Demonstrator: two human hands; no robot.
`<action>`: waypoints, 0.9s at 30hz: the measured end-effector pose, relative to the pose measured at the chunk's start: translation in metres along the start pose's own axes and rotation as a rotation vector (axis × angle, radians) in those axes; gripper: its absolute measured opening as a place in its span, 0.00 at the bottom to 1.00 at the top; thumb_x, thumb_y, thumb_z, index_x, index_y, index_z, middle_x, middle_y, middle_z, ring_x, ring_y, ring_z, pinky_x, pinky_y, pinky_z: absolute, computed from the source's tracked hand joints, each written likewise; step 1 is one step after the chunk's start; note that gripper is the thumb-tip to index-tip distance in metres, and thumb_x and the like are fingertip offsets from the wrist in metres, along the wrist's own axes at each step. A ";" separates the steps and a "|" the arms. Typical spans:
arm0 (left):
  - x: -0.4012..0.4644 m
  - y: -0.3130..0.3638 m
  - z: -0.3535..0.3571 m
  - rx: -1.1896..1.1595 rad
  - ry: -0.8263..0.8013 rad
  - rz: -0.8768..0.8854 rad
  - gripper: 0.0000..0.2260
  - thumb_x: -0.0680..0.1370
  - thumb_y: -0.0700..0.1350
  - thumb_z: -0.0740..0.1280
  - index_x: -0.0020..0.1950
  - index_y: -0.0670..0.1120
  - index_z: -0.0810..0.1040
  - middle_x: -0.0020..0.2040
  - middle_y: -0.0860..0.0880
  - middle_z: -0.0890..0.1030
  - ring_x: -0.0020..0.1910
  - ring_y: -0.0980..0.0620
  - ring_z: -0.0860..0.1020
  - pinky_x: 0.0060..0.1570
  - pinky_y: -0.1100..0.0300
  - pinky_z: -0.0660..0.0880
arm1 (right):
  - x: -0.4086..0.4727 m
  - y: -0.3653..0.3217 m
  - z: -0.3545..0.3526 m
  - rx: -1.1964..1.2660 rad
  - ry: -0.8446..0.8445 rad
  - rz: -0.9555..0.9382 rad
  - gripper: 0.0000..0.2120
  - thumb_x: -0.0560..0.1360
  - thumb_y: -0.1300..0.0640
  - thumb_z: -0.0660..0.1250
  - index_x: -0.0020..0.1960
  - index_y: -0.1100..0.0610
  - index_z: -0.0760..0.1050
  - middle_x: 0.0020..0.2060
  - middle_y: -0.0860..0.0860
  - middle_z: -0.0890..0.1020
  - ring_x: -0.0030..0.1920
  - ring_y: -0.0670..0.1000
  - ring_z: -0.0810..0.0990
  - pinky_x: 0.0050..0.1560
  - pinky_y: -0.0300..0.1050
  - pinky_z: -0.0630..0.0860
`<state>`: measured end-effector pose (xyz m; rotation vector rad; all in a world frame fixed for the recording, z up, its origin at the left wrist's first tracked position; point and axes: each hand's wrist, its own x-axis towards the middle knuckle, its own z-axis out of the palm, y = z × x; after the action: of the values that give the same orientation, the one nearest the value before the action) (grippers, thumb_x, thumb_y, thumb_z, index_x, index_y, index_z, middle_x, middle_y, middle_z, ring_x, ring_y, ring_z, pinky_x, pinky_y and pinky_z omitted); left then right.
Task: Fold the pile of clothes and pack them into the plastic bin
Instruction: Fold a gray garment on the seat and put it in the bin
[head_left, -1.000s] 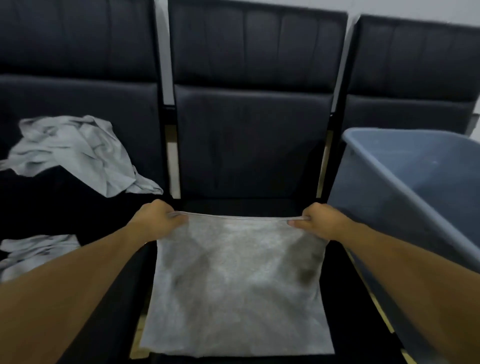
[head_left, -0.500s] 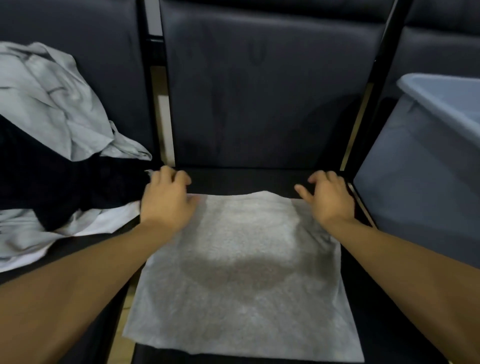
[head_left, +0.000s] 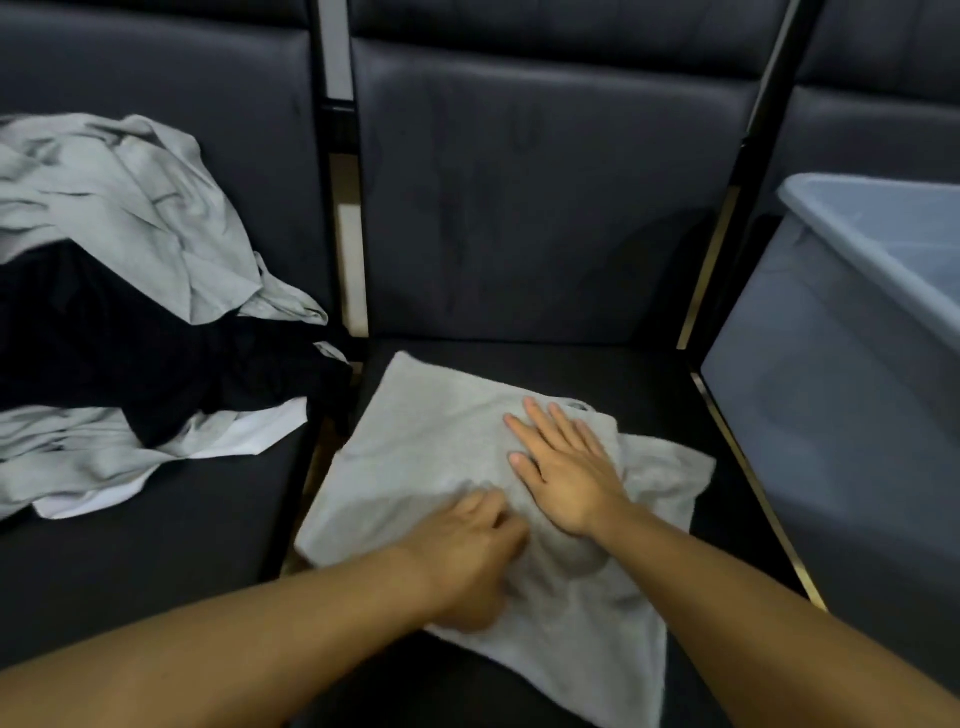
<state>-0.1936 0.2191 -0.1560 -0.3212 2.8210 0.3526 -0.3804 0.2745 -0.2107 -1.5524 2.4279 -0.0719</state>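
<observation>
Two hands work our soft grey cloth (head_left: 441, 462) on the black padded seat (head_left: 649, 384): right hand (head_left: 563, 467) pressing flat with fingers released, left hand (head_left: 467, 556) clenched on a fold, which may slip and bunch, leaving the grey plastic bin (head_left: 831, 415) unfilled.

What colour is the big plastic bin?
The plastic bin is pale blue-grey, seen in the head view.

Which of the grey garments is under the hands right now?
The grey cloth spread on the middle seat, with both hands on it. The other grey garments lie crumpled in the pile on the left seat, untouched.
</observation>
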 end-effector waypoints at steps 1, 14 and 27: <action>0.000 -0.004 -0.004 0.044 -0.031 -0.029 0.19 0.77 0.49 0.67 0.66 0.50 0.69 0.68 0.46 0.64 0.69 0.45 0.63 0.69 0.55 0.58 | -0.007 -0.004 0.003 0.023 0.017 0.108 0.26 0.84 0.39 0.42 0.81 0.38 0.42 0.81 0.41 0.39 0.81 0.47 0.37 0.79 0.49 0.35; -0.019 -0.037 -0.004 -0.582 0.580 -0.767 0.13 0.77 0.38 0.66 0.61 0.46 0.76 0.65 0.43 0.69 0.62 0.41 0.72 0.61 0.50 0.73 | -0.071 -0.043 -0.029 0.711 0.319 0.844 0.26 0.78 0.44 0.65 0.74 0.49 0.66 0.78 0.55 0.60 0.76 0.62 0.58 0.75 0.61 0.57; -0.024 -0.069 0.033 -0.624 0.501 -0.963 0.20 0.75 0.58 0.70 0.32 0.45 0.73 0.36 0.44 0.78 0.36 0.44 0.78 0.35 0.55 0.75 | -0.067 0.004 -0.020 0.430 0.039 0.729 0.23 0.76 0.35 0.67 0.44 0.56 0.73 0.42 0.53 0.80 0.43 0.53 0.80 0.43 0.46 0.78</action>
<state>-0.1456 0.1673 -0.1940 -2.0034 2.4678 0.9858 -0.3625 0.3347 -0.1794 -0.4527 2.6183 -0.4455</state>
